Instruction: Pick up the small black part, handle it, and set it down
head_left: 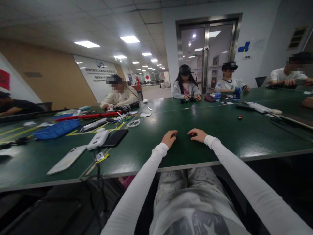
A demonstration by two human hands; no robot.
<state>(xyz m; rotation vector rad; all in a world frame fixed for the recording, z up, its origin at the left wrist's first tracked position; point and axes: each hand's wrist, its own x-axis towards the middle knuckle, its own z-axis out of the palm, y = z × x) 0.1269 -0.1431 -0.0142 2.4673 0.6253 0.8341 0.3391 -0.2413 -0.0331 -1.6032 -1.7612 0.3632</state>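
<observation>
Sleeves (244, 169), long and white, covered both forearms of the seated wearer, reaching over the near edge of a dark green table (149, 147). The left hand (168, 139) was pinched narrow, thumb and fingers closed about a small dark object (174, 134) just above the tabletop; its exact kind was too small to tell. The right hand (199, 135) faced it across a short gap, fingers curled and thumb near them; whether it held anything could not be told. To the left lay a black flat device (116, 138), touching a white device (97, 139), with a white slab (68, 159) nearer the edge. Beyond them were a blue tray (57, 132) and a white cable (139, 122) in a loose coil. A small red item (240, 117) sat well to the right. Across the table, a person in a cream knit (127, 96) and a person in a grey jacket (179, 91) were seated.
</observation>
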